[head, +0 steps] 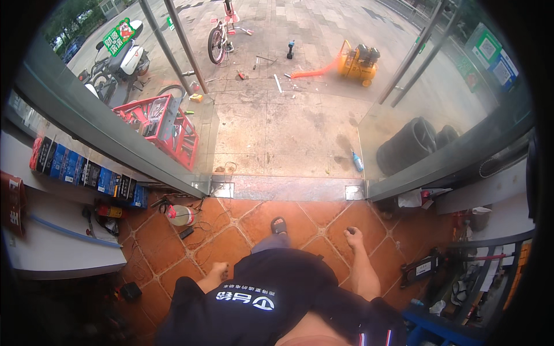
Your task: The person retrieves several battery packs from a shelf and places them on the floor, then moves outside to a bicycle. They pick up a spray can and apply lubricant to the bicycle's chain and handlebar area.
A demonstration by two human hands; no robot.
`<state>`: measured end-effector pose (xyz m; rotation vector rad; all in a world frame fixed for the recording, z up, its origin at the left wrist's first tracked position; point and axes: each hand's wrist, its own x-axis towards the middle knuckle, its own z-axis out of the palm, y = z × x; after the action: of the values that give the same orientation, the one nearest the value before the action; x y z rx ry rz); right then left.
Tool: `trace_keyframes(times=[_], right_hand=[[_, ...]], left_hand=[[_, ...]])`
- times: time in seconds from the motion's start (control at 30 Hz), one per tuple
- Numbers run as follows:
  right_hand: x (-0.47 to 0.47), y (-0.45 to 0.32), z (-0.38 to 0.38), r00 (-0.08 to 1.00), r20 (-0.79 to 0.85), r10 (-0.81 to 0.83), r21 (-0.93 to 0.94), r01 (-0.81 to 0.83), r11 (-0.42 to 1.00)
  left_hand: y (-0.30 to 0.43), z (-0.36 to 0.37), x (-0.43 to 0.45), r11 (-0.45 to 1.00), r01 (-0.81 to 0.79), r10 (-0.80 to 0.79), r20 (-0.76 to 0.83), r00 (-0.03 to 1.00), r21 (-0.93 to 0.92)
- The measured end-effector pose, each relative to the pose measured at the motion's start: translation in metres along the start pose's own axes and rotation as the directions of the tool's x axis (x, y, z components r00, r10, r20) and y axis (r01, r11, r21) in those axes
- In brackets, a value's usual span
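Note:
My left hand [220,270] hangs low at my side over the tiled floor [164,242], its fingers curled in and nothing visible in it. On the other side, my right hand [354,237] swings forward above the tiles, fingers bent. A dark patch shows by its fingertips, and I cannot tell if it is dirt, shadow or a small object. Neither hand touches anything around it. One foot in a dark sandal [278,225] is ahead of me, short of the stone threshold [285,187] of an open glass doorway.
Outside stand a bicycle [218,41], a cordless drill [290,49] and a yellow air compressor [358,65] with an orange coiled hose [316,72]. A red tool cart [175,129] is left. A blue bottle [357,161] lies near the doorway; a plastic jug [181,215] and cables sit inside.

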<state>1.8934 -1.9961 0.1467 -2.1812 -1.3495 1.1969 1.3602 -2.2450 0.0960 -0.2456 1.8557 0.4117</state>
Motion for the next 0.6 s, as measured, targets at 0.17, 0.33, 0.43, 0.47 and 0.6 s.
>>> trace_keyframes(times=[0.17,0.33,0.43,0.47,0.6], right_hand=[[0.017,0.074,-0.002,0.832,-0.012,0.554,0.098,-0.55,0.829],[0.119,0.035,-0.016,0.794,0.109,0.598,0.043,-0.605,0.795],[0.207,-0.041,-0.024,0.788,0.092,0.609,0.008,-0.612,0.791],[0.254,-0.064,-0.024,0.827,0.071,0.558,0.065,-0.562,0.825],[0.437,-0.232,-0.012,0.993,0.121,0.006,-0.062,0.002,0.998]], left_hand=[[0.295,0.109,0.02,0.82,-0.57,0.562,0.113,0.819,0.054],[0.532,0.221,-0.082,0.493,-0.869,0.854,0.204,0.478,-0.028],[0.592,0.248,-0.111,0.413,-0.898,0.902,0.207,0.38,-0.151],[0.597,0.255,-0.1,0.46,-0.87,0.881,0.209,0.424,-0.178],[0.538,0.223,0.024,0.798,-0.602,0.603,0.046,0.796,-0.029]])
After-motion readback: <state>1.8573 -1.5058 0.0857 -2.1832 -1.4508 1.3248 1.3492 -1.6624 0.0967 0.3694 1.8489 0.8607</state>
